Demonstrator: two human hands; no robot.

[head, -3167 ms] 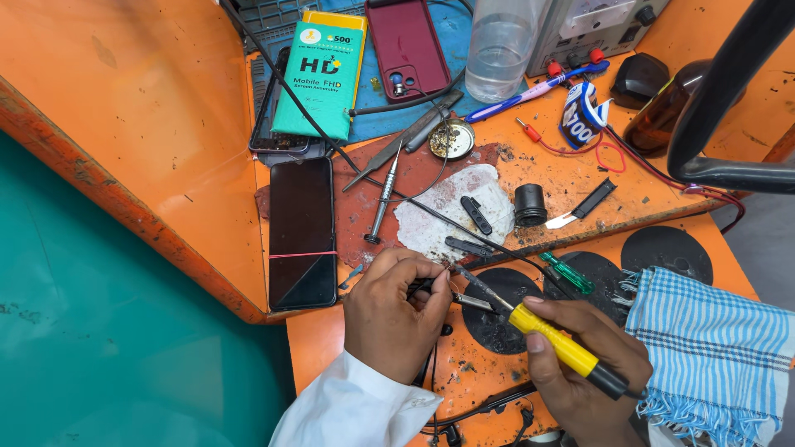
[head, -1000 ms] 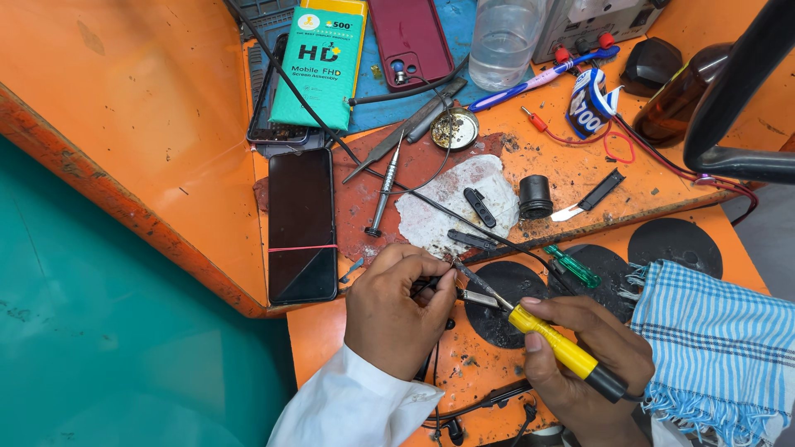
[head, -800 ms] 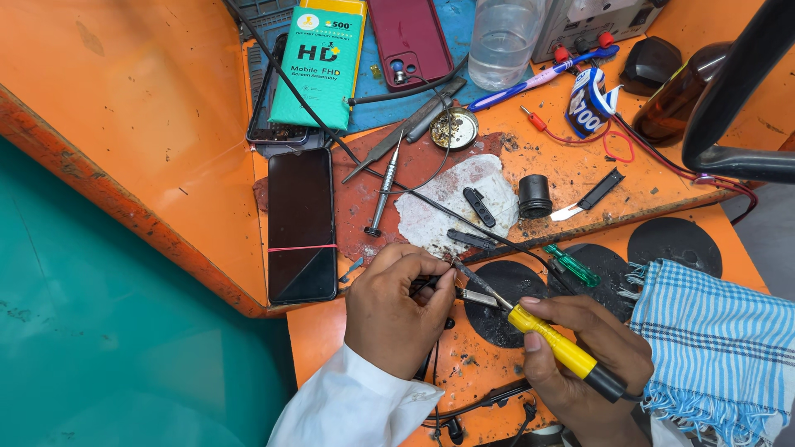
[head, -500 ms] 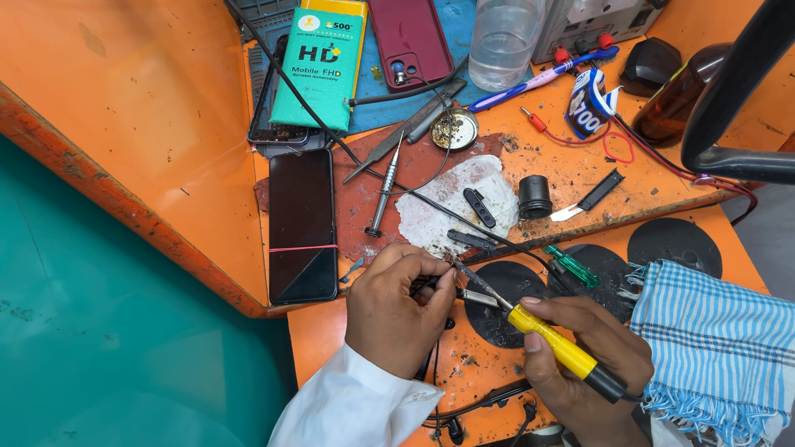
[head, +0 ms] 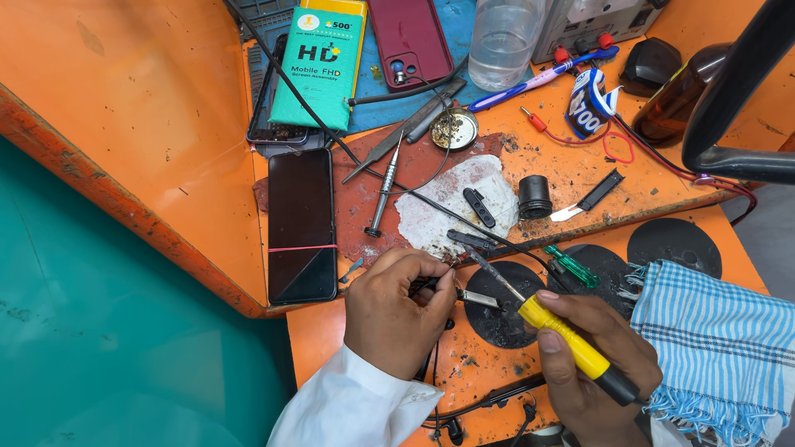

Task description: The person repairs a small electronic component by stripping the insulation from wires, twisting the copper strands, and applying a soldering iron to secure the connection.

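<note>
My right hand (head: 592, 368) is closed round one yellow-handled soldering iron (head: 563, 341), tip angled up-left toward the left hand (head: 397, 310). Left hand is pinched shut on one pair of tweezers (head: 464, 295), just beside the iron tip, over a black round pad (head: 505, 319); whatever sits at the tips is too small to tell. Three black pads on the orange worktop (head: 166, 124). Further out: one green-handled screwdriver (head: 571, 266), one blue-striped cloth (head: 720, 348) at right, one dark phone (head: 302, 223) with a thin red line across it at left. Far edge: one tall green rectangular box (head: 319, 70), one maroon phone case (head: 410, 41), one clear plastic bottle (head: 505, 41).
</note>
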